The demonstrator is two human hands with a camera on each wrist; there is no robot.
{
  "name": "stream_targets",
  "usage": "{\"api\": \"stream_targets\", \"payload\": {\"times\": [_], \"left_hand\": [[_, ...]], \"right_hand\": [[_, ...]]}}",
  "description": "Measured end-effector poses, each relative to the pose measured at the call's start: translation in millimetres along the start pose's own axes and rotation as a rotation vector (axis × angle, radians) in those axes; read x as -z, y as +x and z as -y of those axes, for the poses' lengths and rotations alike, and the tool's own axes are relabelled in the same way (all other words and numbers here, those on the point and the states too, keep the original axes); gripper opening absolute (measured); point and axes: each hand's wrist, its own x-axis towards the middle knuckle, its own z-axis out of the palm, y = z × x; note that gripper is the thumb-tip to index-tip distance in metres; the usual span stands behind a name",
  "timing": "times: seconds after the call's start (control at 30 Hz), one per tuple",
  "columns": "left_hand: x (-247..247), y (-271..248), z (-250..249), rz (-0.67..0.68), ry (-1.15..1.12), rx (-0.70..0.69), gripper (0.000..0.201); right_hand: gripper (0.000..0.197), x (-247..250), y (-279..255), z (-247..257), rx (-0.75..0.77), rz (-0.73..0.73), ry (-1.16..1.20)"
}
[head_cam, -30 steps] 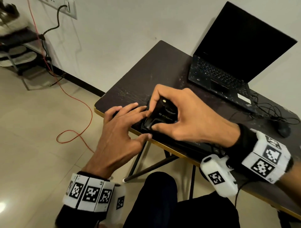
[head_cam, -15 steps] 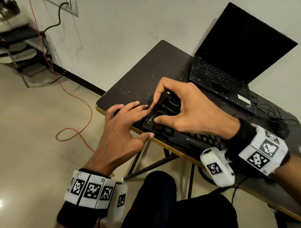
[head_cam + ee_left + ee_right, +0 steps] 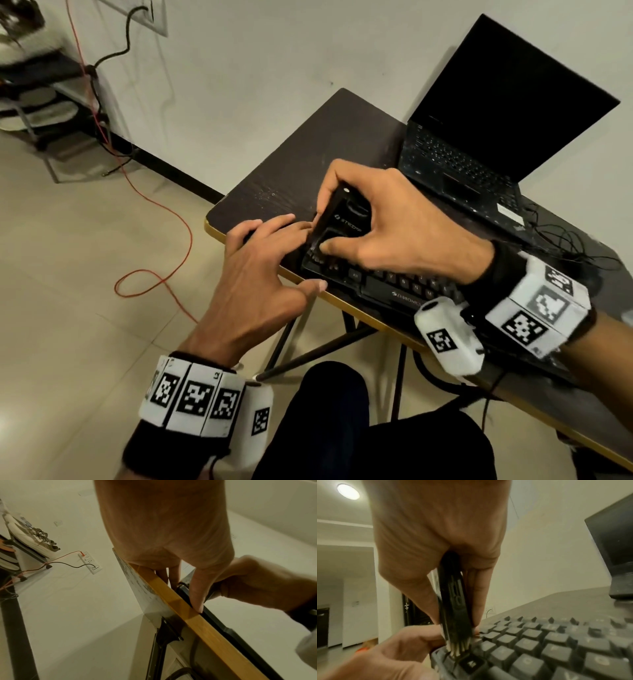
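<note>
Head view is showing a red cord (image 3: 178, 222) lying on the floor at the far left. Next, the left hand (image 3: 253, 274) is lying wide and flat at the left end of the keyboard (image 3: 404, 291). Its fingers are straight and its thumb (image 3: 317, 284) is at the front of the table (image 3: 308, 154). Right beside it, the right hand (image 3: 400, 236) is pinching a small black brush (image 3: 342, 219), with the thumb on one side and the fingers on the other. The brush is standing tilted over the keyboard's left end. The keyboard is lying along the table's near side. Further right, an open laptop (image 3: 496, 120) is sitting with a dark screen.

The left wrist view is looking up from under the table. At the left it is showing shoes (image 3: 30, 539) and a wall socket (image 3: 89, 562). Then it is showing the thumb tip pressing on the keyboard's front rim, just above the yellow edge (image 3: 197, 622). The head view is not showing that touch well.

The right wrist view is showing the pale bristles (image 3: 458, 647) poking down among the keys (image 3: 556, 649) at the keyboard's left end. In the head view the hand is hiding them.
</note>
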Motion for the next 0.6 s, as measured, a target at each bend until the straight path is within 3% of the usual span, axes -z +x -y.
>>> {"api": "stream_targets", "payload": {"times": [0.1, 0.23, 0.37, 0.47, 0.6], "left_hand": [[0.2, 0.0, -1.3, -0.041, -0.028, -0.01, 0.046], [-1.4, -1.0, -4.2, -0.081, -0.037, -0.023, 0.059], [-1.7, -0.8, -1.4, -0.064, -0.049, 0.005, 0.056], [-1.9, -0.9, -2.3, -0.047, -0.03, 0.033, 0.067], [-1.6, -0.5, -3.8, -0.07, -0.05, 0.019, 0.065]], "right_hand": [[0.036, -7.0, -2.9, 5.4, 0.055, 0.055, -0.003], [0.037, -4.8, -0.6, 2.7, 0.01, -0.022, -0.02], [0.037, -8.0, -6.4, 4.7, 0.033, 0.003, -0.035], [0.035, 1.4, -1.8, -3.1, -0.041, -0.065, -0.055], [0.037, -4.8, -9.3, 1.8, 0.022, 0.018, -0.054]]}}
